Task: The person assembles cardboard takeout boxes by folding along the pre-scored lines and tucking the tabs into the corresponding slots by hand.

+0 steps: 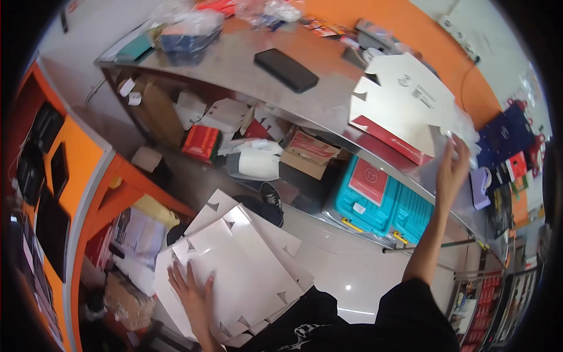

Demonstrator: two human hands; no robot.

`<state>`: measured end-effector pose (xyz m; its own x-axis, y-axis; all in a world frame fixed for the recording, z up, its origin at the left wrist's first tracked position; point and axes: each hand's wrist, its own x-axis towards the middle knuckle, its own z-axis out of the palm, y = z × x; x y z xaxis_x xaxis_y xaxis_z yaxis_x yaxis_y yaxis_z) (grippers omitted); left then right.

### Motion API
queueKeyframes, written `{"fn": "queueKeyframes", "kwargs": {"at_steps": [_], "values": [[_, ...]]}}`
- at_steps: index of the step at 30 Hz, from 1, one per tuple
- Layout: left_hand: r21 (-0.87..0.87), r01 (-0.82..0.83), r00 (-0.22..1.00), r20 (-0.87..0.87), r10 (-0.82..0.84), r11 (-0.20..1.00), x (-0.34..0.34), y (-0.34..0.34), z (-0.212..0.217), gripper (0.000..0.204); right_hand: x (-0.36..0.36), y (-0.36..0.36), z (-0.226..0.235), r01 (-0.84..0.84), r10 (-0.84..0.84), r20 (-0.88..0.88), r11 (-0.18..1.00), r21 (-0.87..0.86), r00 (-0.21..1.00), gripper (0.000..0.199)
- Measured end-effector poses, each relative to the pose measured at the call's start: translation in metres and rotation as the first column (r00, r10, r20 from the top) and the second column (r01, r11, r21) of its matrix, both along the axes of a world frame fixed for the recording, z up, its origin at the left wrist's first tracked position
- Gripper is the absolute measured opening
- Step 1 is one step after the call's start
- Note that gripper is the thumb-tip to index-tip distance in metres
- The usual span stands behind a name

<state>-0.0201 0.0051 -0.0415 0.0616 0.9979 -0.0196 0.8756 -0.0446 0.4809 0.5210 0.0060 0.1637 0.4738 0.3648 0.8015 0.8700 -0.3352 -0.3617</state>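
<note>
My left hand lies flat with its fingers spread on a stack of unfolded white cardboard box blanks. The stack rests across my lap, its notched tabs sticking out at several edges. Out to the right, my right hand is at the near right corner of a white cardboard box with a red side, on the metal table. Its fingers stretch upward beside the box's edge and are slightly blurred. I cannot tell whether they touch the box.
A black phone lies on the metal table, with plastic-wrapped goods at its far left. Teal storage bins and a red box sit underneath. An orange counter stands at left.
</note>
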Motion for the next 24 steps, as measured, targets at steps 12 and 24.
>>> {"fn": "queueKeyframes", "kwargs": {"at_steps": [12,24], "values": [[0.023,-0.092,0.991,-0.098,0.094,0.995,-0.008,-0.002,0.004,0.069,-0.302,-0.015,-0.211,-0.809,0.452,-0.672,0.304,-0.503,0.587,0.081],[0.026,-0.522,0.853,0.005,0.522,0.853,-0.038,-0.021,-0.007,0.08,-0.293,-0.006,-0.194,-0.775,0.564,-0.54,0.366,-0.516,0.625,0.064]]}}
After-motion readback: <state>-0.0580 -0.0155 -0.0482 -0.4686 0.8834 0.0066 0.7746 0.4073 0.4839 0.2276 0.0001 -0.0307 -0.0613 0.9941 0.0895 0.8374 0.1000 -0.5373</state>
